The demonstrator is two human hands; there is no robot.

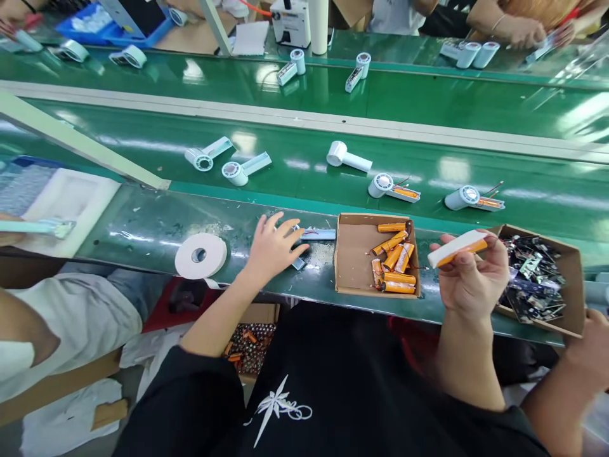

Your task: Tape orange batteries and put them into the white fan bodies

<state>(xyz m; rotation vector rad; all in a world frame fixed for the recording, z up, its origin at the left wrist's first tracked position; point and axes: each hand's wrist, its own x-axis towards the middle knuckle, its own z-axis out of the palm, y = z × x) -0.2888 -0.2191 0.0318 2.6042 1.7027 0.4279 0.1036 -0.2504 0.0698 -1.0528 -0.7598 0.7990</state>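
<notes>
My left hand lies flat with fingers spread on the green bench edge, covering part of a light blue handle shell that has a red wire on it. My right hand is raised above the bench and pinches an orange battery with a white pad on it. Between my hands stands a small cardboard box holding several orange batteries. A second cardboard box to the right holds several small circuit boards.
A roll of white tape lies left of my left hand. Several white hand-fan bodies ride the green conveyor belt beyond. Another person's arm is at left, another's hand at lower right, and more people work across the belt.
</notes>
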